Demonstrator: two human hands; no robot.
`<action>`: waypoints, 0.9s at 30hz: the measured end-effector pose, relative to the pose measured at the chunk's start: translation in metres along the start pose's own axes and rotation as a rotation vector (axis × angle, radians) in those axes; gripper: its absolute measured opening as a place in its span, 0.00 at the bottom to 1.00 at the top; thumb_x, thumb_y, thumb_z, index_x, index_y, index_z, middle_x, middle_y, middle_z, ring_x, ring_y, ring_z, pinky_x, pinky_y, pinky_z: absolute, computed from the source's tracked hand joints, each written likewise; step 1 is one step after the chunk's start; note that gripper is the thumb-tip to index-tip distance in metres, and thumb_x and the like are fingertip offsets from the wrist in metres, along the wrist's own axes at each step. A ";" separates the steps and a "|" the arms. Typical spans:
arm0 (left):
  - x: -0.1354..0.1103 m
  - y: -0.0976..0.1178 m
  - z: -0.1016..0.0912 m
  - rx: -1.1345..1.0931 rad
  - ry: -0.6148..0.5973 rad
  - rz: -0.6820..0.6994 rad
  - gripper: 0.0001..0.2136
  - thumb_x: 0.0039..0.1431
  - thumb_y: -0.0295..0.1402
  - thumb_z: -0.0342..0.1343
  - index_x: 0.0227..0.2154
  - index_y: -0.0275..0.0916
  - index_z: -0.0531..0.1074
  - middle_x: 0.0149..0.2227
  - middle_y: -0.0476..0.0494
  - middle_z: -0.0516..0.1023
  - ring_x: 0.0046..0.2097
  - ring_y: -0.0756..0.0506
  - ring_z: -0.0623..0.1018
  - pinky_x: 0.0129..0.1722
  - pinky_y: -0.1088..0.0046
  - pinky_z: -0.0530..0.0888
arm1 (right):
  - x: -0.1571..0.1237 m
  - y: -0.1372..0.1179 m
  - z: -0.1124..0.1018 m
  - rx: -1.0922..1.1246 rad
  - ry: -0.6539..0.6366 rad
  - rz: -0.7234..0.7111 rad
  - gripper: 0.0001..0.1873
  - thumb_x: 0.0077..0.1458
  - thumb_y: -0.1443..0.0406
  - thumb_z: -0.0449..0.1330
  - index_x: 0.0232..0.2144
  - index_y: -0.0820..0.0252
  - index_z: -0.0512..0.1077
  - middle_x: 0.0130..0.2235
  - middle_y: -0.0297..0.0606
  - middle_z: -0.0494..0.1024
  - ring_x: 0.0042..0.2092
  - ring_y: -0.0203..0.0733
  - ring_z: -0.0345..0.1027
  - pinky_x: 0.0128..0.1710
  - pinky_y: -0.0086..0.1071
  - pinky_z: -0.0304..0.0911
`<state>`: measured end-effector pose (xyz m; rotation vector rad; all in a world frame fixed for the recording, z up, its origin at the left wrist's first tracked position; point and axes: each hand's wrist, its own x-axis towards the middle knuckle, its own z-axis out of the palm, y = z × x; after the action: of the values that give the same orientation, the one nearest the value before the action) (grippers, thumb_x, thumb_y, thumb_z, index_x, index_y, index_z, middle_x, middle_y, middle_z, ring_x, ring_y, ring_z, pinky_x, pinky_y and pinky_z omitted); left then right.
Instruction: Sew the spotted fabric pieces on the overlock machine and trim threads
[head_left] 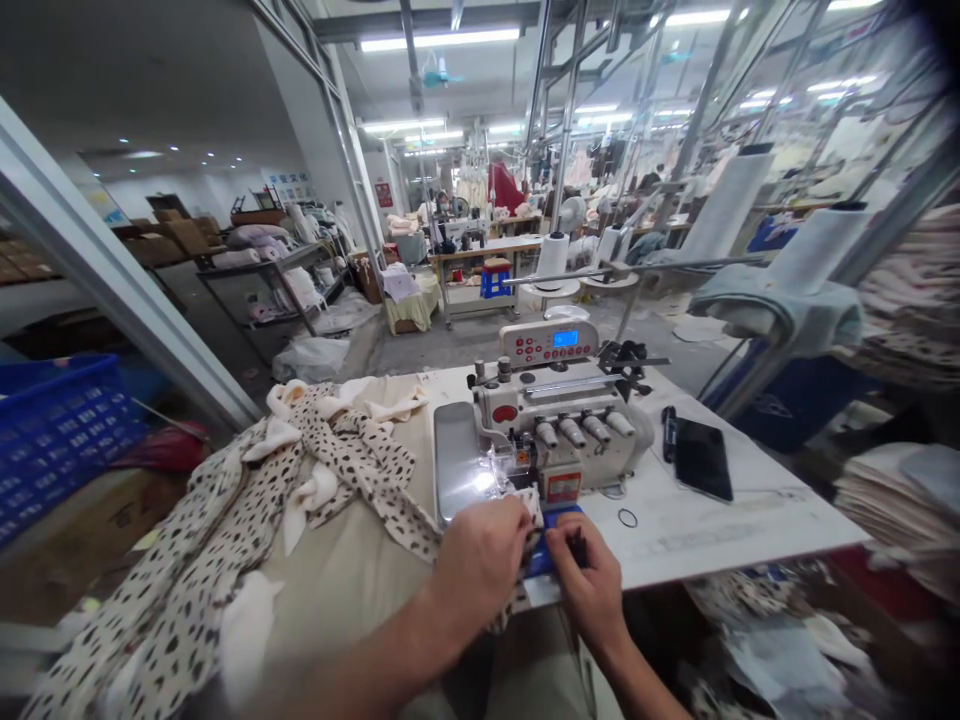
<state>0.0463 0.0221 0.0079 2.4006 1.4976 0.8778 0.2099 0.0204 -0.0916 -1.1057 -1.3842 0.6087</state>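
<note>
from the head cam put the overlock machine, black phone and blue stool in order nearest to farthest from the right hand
From the right hand, in the head view:
1. Overlock sewing machine: on the table, just ahead of the hand.
2. Black smartphone: on the tabletop, to the right of the machine.
3. Blue stool: on the floor, well beyond the table, straight ahead.

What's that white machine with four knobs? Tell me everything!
The overlock sewing machine looks like off-white painted metal, with four rounded knobs and a red badge in front. A shiny silver plate sits at its left. Behind it stands a panel with a blue screen. It rests on a white table, spotted fabric at its front.
</note>
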 end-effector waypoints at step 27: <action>-0.179 -0.148 -0.157 0.145 -0.404 -0.029 0.06 0.62 0.36 0.56 0.37 0.46 0.78 0.34 0.48 0.80 0.40 0.46 0.79 0.45 0.68 0.73 | -0.030 -0.039 0.064 -0.628 -0.682 -0.776 0.06 0.57 0.60 0.63 0.33 0.54 0.70 0.35 0.39 0.78 0.30 0.43 0.74 0.27 0.30 0.65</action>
<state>-0.2119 -0.0868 0.0002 2.4536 1.4689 0.2577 0.1346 -0.0057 -0.0813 -0.7211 -2.5312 -0.0657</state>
